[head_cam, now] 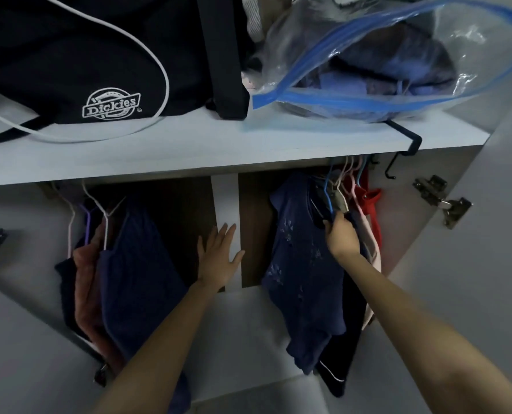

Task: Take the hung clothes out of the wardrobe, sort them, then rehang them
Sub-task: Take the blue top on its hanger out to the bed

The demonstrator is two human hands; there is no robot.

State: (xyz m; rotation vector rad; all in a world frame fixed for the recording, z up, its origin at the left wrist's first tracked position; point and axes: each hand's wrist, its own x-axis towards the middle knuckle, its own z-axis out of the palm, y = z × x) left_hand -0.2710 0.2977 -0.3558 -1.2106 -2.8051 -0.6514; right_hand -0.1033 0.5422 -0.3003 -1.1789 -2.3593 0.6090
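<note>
Below the white shelf (189, 150), the wardrobe is split into two compartments by a white upright divider (225, 198).

1. Left hand (219, 252): fingers straight and slightly spread, palm laid flat against the lower part of the divider. It holds nothing.
2. Right hand (340, 234): fingers curled round dark fabric at the top of the right group of clothes (296, 264), just under the lower end of a blue hanger (328, 189). Which garment the fabric belongs to cannot be told.
3. Right compartment: the right group of clothes hangs under the shelf. It comprises a navy printed garment nearest the divider, a black garment (350, 339) with white piping, a pale pink garment (374, 252) and a red garment (368, 201) at the far side.
4. Left compartment: the left group of clothes (141, 264) hangs on white and purple hangers. A navy garment is nearest the divider, with a reddish-brown garment (87, 282) beside it.
5. Shelf load: a black bag (69, 55) with a white "Dickies" logo lies on the left; a clear plastic bag (368, 55) with a blue zip strip, filled with fabric, lies on the right.
6. A metal hinge (443, 201) sits on the right wall beside the open door (502, 234).
</note>
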